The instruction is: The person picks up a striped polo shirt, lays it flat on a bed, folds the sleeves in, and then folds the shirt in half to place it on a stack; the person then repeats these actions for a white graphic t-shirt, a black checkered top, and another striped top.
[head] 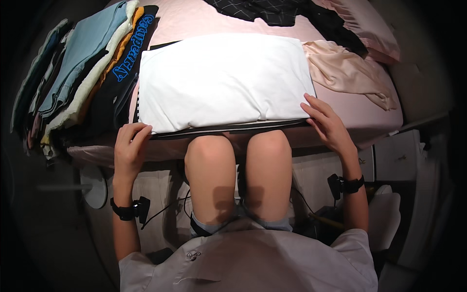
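A white fabric garment (222,80), folded into a wide rectangle, lies on the bed in front of my knees. Creases run through its near half. Black-and-white striped cloth (233,127) shows beneath its near edge and at its left side. My left hand (131,148) is at the near left corner, fingers bent and the thumb tip by the cloth; whether it pinches the corner is unclear. My right hand (328,126) has its fingers spread, with the fingertips at the right edge close to the near right corner. Each wrist wears a black strap with a small device.
Left on the bed is a row of folded clothes (85,71), including light-blue denim and a black piece with blue lettering. A peach cloth (339,73) lies crumpled to the right. Farther back are a dark checked garment (262,11) and a pink pillow (375,29). Drawers (396,157) stand at right.
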